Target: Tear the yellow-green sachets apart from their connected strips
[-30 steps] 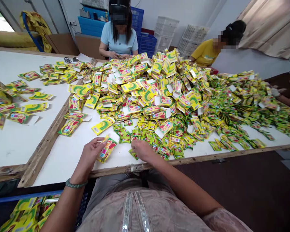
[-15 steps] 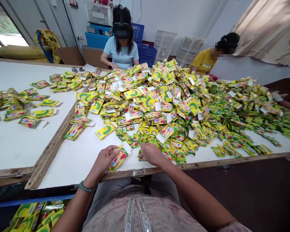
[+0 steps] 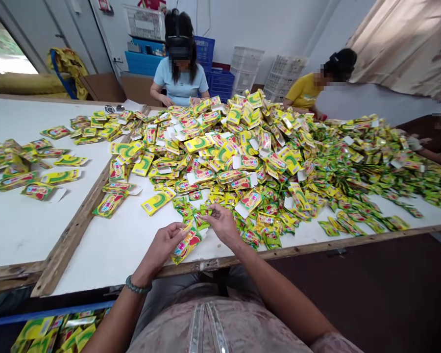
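My left hand (image 3: 168,241) is closed around the side of a small yellow and green carton (image 3: 186,246) with fruit pictures, tilted above the table's front edge. Its white flap end points toward my right hand (image 3: 223,224). That hand has its thumb and fingers on a small green sachet (image 3: 201,220), just above the carton's end. Part of the sachet is hidden by the fingers. More green sachets (image 3: 272,239) lie loose to the right of my right hand. A closer yellow carton (image 3: 158,201) lies flat beyond my left hand.
A large heap of cartons (image 3: 202,142) covers the table's middle, with sachets spread rightward. A wooden strip (image 3: 77,220) divides the white tabletop. A blue crate (image 3: 59,314) with cartons is below left. Several co-workers, including one in a light blue shirt (image 3: 182,81), sit around the table.
My right hand has moved left and away from me, bringing a sachet up to the carton's end. My left hand and the carton have shifted slightly right. The whole view has shifted slightly.
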A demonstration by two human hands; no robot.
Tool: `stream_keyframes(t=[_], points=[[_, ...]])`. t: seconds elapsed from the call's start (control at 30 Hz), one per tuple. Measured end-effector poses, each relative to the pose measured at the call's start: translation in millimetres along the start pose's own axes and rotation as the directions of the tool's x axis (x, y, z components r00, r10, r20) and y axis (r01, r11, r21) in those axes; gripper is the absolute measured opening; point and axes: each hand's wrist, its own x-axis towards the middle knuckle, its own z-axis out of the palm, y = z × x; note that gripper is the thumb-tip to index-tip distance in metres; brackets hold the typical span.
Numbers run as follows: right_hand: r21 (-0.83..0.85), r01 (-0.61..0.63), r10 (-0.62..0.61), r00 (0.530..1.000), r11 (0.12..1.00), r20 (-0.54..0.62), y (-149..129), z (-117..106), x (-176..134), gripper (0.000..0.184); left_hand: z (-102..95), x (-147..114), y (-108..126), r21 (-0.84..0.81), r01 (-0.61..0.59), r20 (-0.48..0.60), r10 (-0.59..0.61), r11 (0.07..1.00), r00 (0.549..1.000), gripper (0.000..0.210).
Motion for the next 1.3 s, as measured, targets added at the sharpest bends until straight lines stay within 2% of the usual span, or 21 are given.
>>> stream_keyframes(t=[0.2, 0.33, 0.47, 0.6, 0.67, 0.73, 0.8, 0.83, 0.9, 1.0, 1.07, 1.17, 1.3], points=[[-0.069, -0.049, 0.059, 0.987, 0.996, 0.15, -6, -11, 0, 0.03, -1.8, 4, -4, -0.034, -0.017, -0.033, 0.016, 0.999, 0.999, 0.041], [-0.129, -0.051, 0.081, 0.968, 0.99, 0.236, -13, -5, 0, 0.028, 0.4, 4, -5, 0.019, -0.02, -0.009, 0.02, 1.0, 1.0, 0.04], [-0.258, 0.083, -0.028, 0.978, 0.963, 0.207, -15, 4, 6, 0.026, 0.0, 5, -1, -0.042, -0.027, -0.041, 0.026, 0.999, 0.999, 0.042], [-0.307, 0.127, -0.075, 0.982, 0.943, 0.174, -5, -15, 23, 0.028, -2.9, 5, 3, -0.132, -0.014, -0.08, 0.004, 0.991, 0.997, 0.046], [-0.502, 0.202, -0.121, 0.974, 0.841, 0.19, 1, -31, 37, 0.035, -3.1, 5, 5, -0.158, -0.018, -0.084, 0.005, 0.987, 0.996, 0.05], [-0.693, 0.305, -0.145, 0.949, 0.653, 0.281, 7, -44, 52, 0.047, -2.2, 6, 6, -0.18, -0.022, -0.095, 0.005, 0.983, 0.995, 0.053], [-0.777, 0.371, -0.133, 0.925, 0.508, 0.355, 10, -50, 63, 0.045, -1.0, 7, 5, -0.194, -0.017, -0.11, -0.004, 0.981, 0.994, 0.055], [-0.792, 0.381, -0.135, 0.922, 0.477, 0.362, 11, -51, 67, 0.038, -0.8, 7, 5, -0.196, -0.013, -0.118, -0.01, 0.98, 0.993, 0.056], [-0.797, 0.357, -0.17, 0.934, 0.488, 0.314, 10, -49, 70, 0.029, -1.4, 7, 4, -0.186, -0.015, -0.132, -0.01, 0.982, 0.991, 0.056], [-0.752, 0.24, -0.203, 0.969, 0.614, 0.143, 10, -44, 64, 0.029, -4.4, 6, 4, -0.15, -0.028, -0.148, 0.005, 0.988, 0.989, 0.054], [-0.732, 0.18, -0.185, 0.98, 0.657, 0.075, 9, -43, 58, 0.028, -6.4, 6, 4, -0.117, -0.026, -0.167, 0.006, 0.993, 0.986, 0.053], [-0.726, 0.208, -0.168, 0.977, 0.655, 0.128, 8, -40, 57, 0.028, -7.4, 7, 2, -0.067, -0.02, -0.197, 0.007, 0.998, 0.98, 0.054], [-0.719, 0.289, -0.066, 0.945, 0.632, 0.321, 7, -29, 72, 0.037, -6.9, 8, 1, -0.055, -0.016, -0.183, 0.005, 0.998, 0.983, 0.056]])
